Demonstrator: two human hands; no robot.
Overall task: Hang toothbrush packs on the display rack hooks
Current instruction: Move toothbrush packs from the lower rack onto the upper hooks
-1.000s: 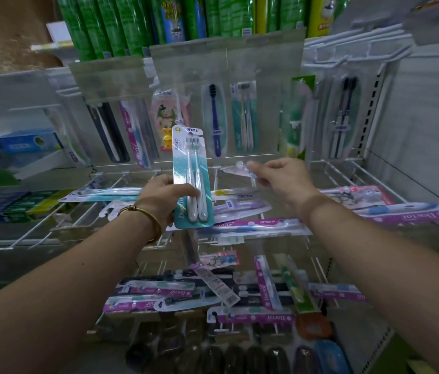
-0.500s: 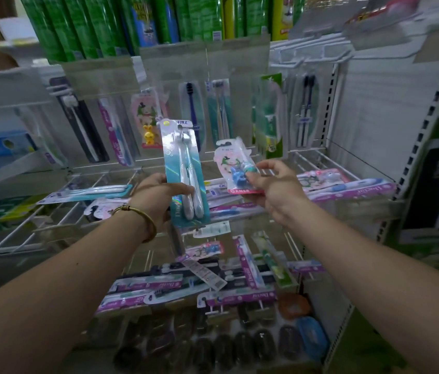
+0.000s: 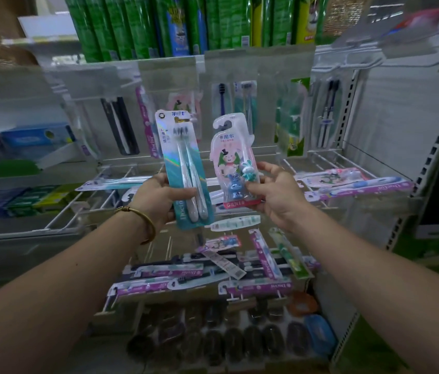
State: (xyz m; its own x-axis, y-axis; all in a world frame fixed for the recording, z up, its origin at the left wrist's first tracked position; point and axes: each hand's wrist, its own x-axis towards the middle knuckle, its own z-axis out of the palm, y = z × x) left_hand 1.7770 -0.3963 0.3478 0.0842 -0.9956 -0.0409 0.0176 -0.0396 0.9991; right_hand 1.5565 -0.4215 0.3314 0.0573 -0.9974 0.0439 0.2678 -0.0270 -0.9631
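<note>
**Hands and packs before the display rack.** Nearest the camera, a row of dark oval cases (image 3: 234, 344) lay on the bottom level. Purple toothbrush packs (image 3: 258, 287) lay flat just behind them.

Above these, we held our two hands apart, each clamped on its own pack. Our left hand (image 3: 159, 201), with a gold bangle (image 3: 145, 221) at the wrist, gripped the lower part of a teal two-brush pack (image 3: 177, 157). The thumb lay across its front, and the pack stood nearly upright, tilted slightly left. Our right hand (image 3: 280, 195) pinched the lower right edge of a pink children's pack (image 3: 226, 157) bearing small blue figures, also upright.

The two packs stood side by side in the air before the rack; we could not tell whether they touched.

Behind them, more packs lay flat on a white wire shelf (image 3: 63, 211). Farther back, hanging packs (image 3: 121, 125) showed behind clear panels, their hooks too blurred to make out. Green tubes (image 3: 137, 22) stood on the top shelf.
</note>
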